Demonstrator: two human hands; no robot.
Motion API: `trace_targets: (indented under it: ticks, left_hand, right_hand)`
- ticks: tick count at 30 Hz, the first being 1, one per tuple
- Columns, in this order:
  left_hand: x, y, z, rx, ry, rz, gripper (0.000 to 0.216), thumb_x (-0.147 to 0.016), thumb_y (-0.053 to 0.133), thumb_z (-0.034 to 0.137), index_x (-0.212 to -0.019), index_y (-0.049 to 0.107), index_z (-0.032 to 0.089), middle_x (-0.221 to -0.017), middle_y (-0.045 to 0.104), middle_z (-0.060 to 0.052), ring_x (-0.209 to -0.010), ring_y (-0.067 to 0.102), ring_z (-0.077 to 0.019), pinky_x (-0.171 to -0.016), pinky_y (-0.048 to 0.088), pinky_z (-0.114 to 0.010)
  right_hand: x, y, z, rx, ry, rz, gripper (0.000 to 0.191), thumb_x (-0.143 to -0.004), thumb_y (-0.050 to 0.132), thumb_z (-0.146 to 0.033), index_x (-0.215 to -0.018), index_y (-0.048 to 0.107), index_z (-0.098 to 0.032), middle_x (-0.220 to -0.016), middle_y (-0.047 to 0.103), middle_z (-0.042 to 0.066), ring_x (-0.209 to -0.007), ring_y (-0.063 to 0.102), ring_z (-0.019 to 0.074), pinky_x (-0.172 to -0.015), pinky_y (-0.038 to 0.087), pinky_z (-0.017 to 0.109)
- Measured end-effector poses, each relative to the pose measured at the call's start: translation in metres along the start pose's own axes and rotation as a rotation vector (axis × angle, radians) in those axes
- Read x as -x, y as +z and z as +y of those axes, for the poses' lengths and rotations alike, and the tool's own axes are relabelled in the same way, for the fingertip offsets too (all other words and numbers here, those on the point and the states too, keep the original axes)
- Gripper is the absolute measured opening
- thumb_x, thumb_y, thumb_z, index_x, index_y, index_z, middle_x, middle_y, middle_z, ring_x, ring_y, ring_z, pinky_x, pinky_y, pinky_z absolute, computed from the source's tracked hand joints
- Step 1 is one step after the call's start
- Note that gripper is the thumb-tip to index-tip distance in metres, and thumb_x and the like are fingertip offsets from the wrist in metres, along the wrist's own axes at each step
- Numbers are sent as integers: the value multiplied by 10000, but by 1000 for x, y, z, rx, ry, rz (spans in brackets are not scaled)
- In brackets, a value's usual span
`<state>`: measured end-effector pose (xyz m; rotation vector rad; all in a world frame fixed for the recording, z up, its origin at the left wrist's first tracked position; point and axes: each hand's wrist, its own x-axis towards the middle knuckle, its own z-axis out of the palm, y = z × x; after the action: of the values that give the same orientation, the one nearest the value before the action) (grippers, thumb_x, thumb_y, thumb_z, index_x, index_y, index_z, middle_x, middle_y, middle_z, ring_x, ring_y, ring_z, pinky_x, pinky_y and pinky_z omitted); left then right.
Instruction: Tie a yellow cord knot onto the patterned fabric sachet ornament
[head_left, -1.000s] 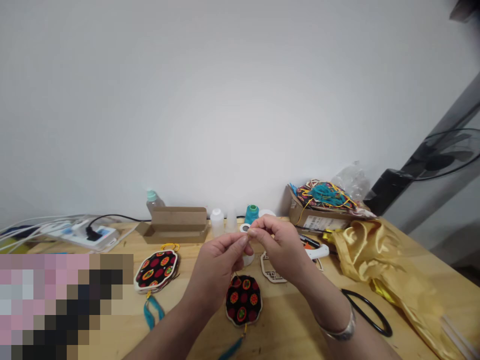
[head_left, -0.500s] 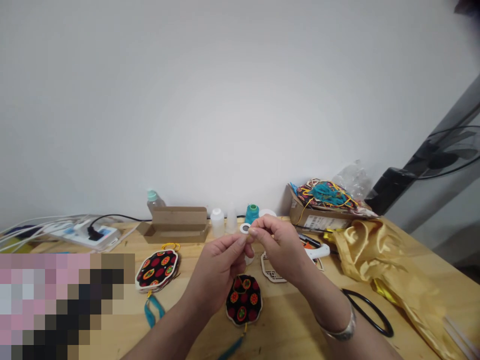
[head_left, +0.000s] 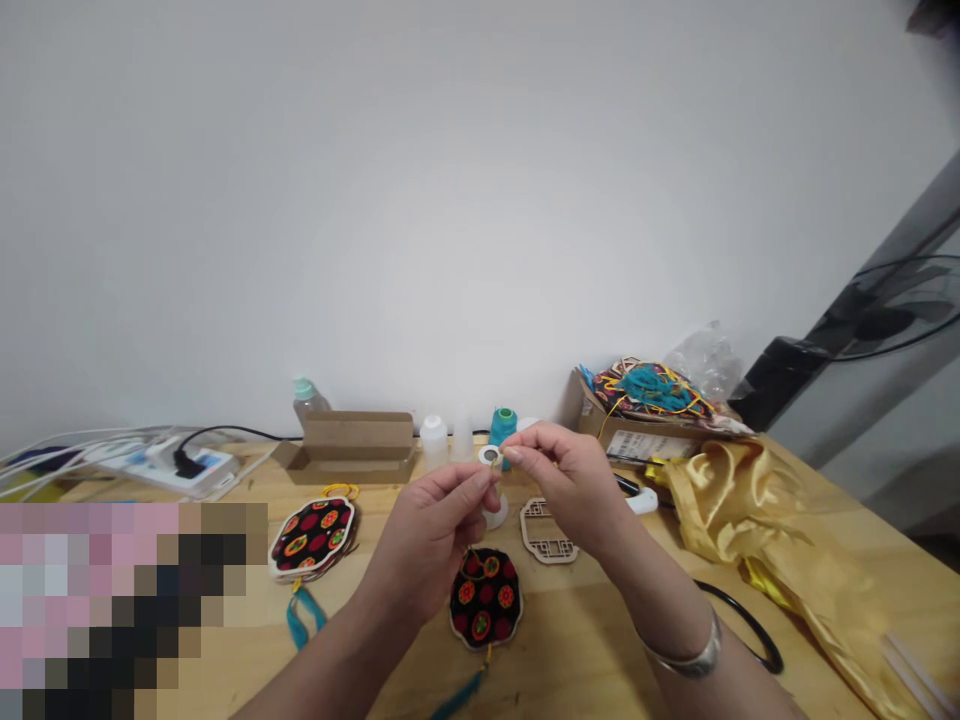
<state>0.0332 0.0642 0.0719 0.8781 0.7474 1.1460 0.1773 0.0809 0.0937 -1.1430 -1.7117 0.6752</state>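
My left hand (head_left: 431, 535) and my right hand (head_left: 566, 490) meet above the wooden table (head_left: 570, 660), fingertips pinched close together. Something thin and small sits between the fingertips; I cannot make it out. A thin thread seems to run down from the left fingers toward a black floral fabric ornament (head_left: 486, 598) with a teal tassel, lying just below my hands. A white spool (head_left: 493, 512) stands behind the left fingers. A bare wooden lattice piece (head_left: 548, 531) lies under my right hand. A silver bangle (head_left: 686, 655) circles my right wrist.
A second floral ornament (head_left: 313, 536) lies at the left. An open cardboard box (head_left: 350, 447), small white bottles (head_left: 433, 440) and a teal thread cone (head_left: 503, 424) line the back. Gold satin cloth (head_left: 757, 520), a black ring (head_left: 742, 625) and a box of yarn scraps (head_left: 649, 405) fill the right.
My right hand has lifted slightly and drawn a little to the right, uncovering more of the wooden lattice piece. The left hand stays about where it was.
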Motion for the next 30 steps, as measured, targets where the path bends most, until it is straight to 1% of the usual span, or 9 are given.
trace_targets:
  ticks: [6,11,15,17,20,23,26,30]
  left_hand:
    - [0,1,0,-4,6,6,150,-753,620,247,-701,644,109,-598,524,-1,-482,311,-37,-437,222,-175]
    - [3,3,0,-6,17,12,155,-749,621,246,-677,643,111,-598,528,-4,-499,337,-46,-445,237,-178]
    - [2,3,0,-15,36,34,152,-746,620,248,-676,644,116,-607,529,-6,-522,357,-57,-455,250,-183]
    - [1,2,0,-32,42,41,154,-747,617,250,-676,644,115,-610,530,-5,-518,348,-58,-456,249,-186]
    - [-1,1,0,-75,56,63,165,-748,612,256,-662,636,117,-599,527,3,-495,324,-52,-450,241,-189]
    - [-1,0,1,-133,73,82,188,-750,606,274,-636,625,126,-581,515,18,-467,293,-48,-436,221,-193]
    - [0,0,2,-221,95,94,213,-757,594,296,-613,621,141,-552,497,28,-460,290,-56,-433,217,-197]
    - [3,1,6,-461,160,133,202,-743,602,305,-597,651,175,-532,532,22,-450,326,-79,-434,237,-210]
  right_hand:
    - [0,-1,0,-42,18,-19,143,-791,515,-199,-832,650,-178,-811,665,31,-768,575,144,-716,422,277]
    - [0,-1,0,-30,48,-6,97,-757,558,-197,-715,643,-173,-668,638,5,-650,550,121,-616,413,245]
    - [2,-1,-2,43,37,46,79,-734,597,-208,-669,631,-177,-637,618,-5,-613,523,115,-586,394,241]
    - [3,-1,-4,97,-10,69,77,-725,613,-204,-653,615,-177,-648,611,-3,-630,519,120,-601,390,249]
    - [6,-3,-7,196,-122,80,107,-731,623,-206,-632,593,-181,-667,594,1,-684,517,135,-649,385,267]
    - [9,-5,-11,282,-212,33,117,-751,608,-171,-636,604,-189,-694,596,6,-737,506,146,-690,377,275]
    - [11,-8,-13,359,-276,-33,171,-796,528,-110,-695,633,-200,-715,596,13,-759,488,151,-717,367,285]
    - [13,-13,-15,441,-334,-97,214,-832,468,-115,-747,640,-210,-733,585,25,-784,471,167,-726,354,309]
